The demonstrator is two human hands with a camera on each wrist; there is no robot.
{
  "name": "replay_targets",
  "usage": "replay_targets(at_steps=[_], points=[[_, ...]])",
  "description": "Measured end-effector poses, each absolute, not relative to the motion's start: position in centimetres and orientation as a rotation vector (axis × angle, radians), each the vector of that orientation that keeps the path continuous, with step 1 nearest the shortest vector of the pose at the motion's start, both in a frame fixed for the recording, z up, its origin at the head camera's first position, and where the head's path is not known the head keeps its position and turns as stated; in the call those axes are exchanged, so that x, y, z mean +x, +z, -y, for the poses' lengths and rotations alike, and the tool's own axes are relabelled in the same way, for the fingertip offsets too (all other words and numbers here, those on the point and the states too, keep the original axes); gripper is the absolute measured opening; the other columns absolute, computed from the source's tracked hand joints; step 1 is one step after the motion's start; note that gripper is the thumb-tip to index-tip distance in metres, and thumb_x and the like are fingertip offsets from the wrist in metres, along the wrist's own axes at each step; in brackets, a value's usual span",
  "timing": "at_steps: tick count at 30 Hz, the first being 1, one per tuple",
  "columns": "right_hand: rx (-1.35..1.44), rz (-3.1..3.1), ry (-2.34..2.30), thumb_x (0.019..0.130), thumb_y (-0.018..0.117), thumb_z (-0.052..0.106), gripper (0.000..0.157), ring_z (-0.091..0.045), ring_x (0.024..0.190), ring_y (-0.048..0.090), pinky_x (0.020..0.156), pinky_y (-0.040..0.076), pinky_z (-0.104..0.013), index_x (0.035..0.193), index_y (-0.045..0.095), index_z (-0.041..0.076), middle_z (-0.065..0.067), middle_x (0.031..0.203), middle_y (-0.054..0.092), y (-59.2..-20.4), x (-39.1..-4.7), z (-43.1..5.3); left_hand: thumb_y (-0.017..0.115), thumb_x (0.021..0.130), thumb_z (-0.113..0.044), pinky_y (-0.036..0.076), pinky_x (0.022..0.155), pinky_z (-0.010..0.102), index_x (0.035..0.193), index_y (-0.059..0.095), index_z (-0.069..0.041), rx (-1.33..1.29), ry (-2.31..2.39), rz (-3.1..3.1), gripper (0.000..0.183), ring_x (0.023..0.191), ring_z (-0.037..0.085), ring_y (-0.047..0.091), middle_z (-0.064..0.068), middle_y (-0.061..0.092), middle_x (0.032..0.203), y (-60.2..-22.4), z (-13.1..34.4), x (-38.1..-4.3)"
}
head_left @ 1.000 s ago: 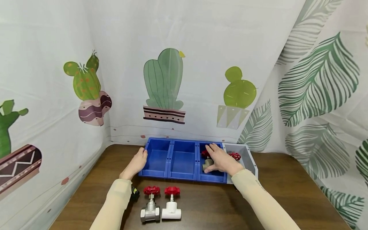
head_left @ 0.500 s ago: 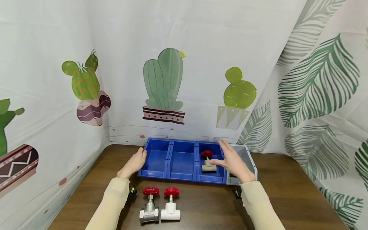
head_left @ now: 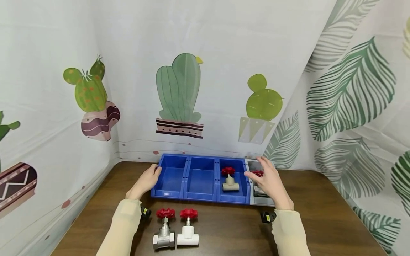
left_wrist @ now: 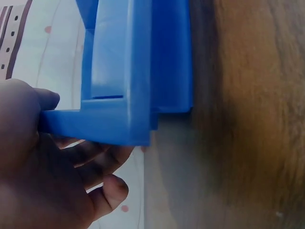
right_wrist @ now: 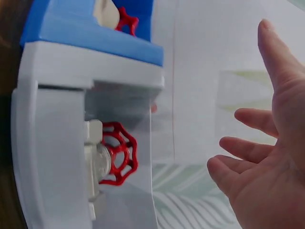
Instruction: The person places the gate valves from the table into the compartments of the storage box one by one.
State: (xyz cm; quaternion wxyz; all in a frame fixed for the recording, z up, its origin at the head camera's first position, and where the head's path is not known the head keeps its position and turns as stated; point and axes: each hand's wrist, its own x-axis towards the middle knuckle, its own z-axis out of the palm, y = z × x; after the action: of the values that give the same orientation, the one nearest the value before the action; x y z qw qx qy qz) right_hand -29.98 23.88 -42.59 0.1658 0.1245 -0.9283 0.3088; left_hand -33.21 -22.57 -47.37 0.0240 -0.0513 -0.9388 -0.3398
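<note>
My left hand (head_left: pixel 147 181) grips the outer rim of the leftmost blue bin (head_left: pixel 171 179); in the left wrist view the thumb lies over the edge and the fingers are beyond it. My right hand (head_left: pixel 272 185) holds nothing, fingers spread above the grey bin (right_wrist: pixel 57 157) at the row's right end. Inside that bin lies a silver valve with a red handwheel (right_wrist: pixel 119 155), partly covered by the hand in the head view. A beige tee-shaped valve (head_left: pixel 230 185) with a red handwheel lies in the blue bin beside the grey one.
A silver valve (head_left: pixel 164 237) and a white tee-shaped valve (head_left: pixel 188 236), both with red handwheels, lie on the wooden table (head_left: pixel 230 231) before the bins. The middle blue bin (head_left: pixel 200 181) stands between the other two. A printed curtain (head_left: pixel 221 71) hangs behind.
My right hand has let go of the beige valve, leaving it in the third blue bin, and has moved right over the grey bin. The left hand stays at the leftmost bin.
</note>
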Motion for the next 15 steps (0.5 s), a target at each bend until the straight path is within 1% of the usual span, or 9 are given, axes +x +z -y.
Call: replay_targets(at_steps=[5, 9, 15], points=[[0.284, 2.612, 0.925, 0.093, 0.065, 0.044, 0.074, -0.051, 0.133, 0.031, 0.104, 0.027, -0.063, 0.142, 0.042, -0.006, -0.033, 0.146, 0.033, -42.9, -29.8, -25.1, 0.033, 0.108, -0.03, 0.034, 0.102, 0.058, 0.144, 0.034, 0.008, -0.156, -1.055, 2.904, 0.052, 0.127, 0.047, 0.044, 0.033, 0.044, 0.14, -47.0, 23.2, -32.7], [0.257, 2.591, 0.909, 0.097, 0.061, 0.037, 0.064, -0.05, 0.13, 0.035, 0.104, 0.028, -0.061, 0.14, 0.044, -0.007, -0.033, 0.142, 0.038, -42.8, -29.5, -26.0, 0.034, 0.108, -0.029, 0.036, 0.1, 0.058, 0.144, 0.034, 0.007, -0.17, -1.035, 2.89, 0.051, 0.124, 0.045, 0.047, 0.031, 0.046, 0.138, -46.5, 23.3, -32.0], [0.177, 2.61, 0.937, 0.099, 0.056, 0.038, 0.063, -0.051, 0.13, 0.035, 0.103, 0.028, -0.062, 0.142, 0.042, -0.006, -0.033, 0.142, 0.038, -42.7, -29.0, -27.2, 0.041, 0.106, -0.025, 0.042, 0.094, 0.055, 0.139, 0.041, 0.007, -0.205, -0.995, 2.82, 0.046, 0.113, 0.039, 0.056, 0.026, 0.055, 0.128, -45.4, 22.6, -30.6]])
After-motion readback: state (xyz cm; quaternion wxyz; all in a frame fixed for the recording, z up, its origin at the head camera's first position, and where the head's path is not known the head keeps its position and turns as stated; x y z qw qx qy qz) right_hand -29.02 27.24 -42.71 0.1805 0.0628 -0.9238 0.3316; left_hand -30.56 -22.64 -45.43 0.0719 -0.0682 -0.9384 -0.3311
